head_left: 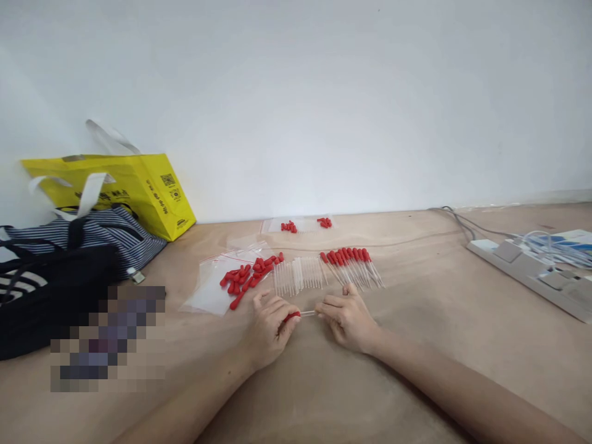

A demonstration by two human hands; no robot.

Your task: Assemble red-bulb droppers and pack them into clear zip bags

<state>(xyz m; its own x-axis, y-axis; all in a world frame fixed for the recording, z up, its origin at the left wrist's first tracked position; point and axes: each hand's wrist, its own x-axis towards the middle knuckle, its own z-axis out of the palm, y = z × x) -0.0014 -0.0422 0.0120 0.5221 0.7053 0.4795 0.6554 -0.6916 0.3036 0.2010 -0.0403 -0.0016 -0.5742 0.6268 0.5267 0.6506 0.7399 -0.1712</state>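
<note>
Near the middle of the table, my left hand pinches a red rubber bulb. A thin clear tube runs sideways from the bulb to my right hand, whose fingers are closed on its other end. Just beyond the hands lies a row of clear tubes. To its right are several tubes with red bulbs on their far ends. Loose red bulbs lie in a pile left of the row, partly on a clear plastic bag.
Smaller red pieces lie on plastic near the wall. A yellow bag, a striped bag and a black bag stand at left. At right are a power strip and cables. A blurred patch covers something at lower left.
</note>
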